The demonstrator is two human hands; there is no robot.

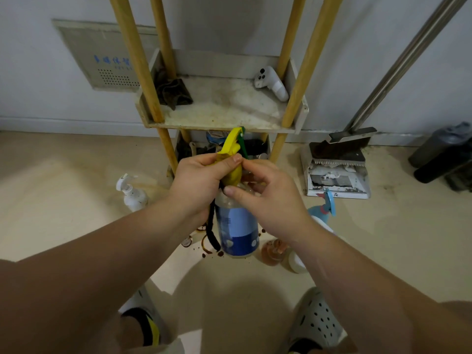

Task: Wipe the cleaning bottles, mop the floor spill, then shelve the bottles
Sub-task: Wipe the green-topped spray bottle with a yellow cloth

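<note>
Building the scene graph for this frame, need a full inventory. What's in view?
spray bottle: 1, yellow trigger, blue label, centre, in both hands
pump bottle: 1, white, floor left of rack
trigger bottle: 1, light blue, floor right
amber bottle: 1, floor under right forearm
spill: 1, brown, floor by spray bottle
rack: 1, white trays, wooden posts, at wall
cloth: 1, dark, upper tray left
controller: 1, white, upper tray right
dustpan and brush: 1 set, white and dark, floor right
slippers: 2, grey, bottom
left hand: 1, grips the yellow trigger
right hand: 1, fingers at bottle neck
</note>
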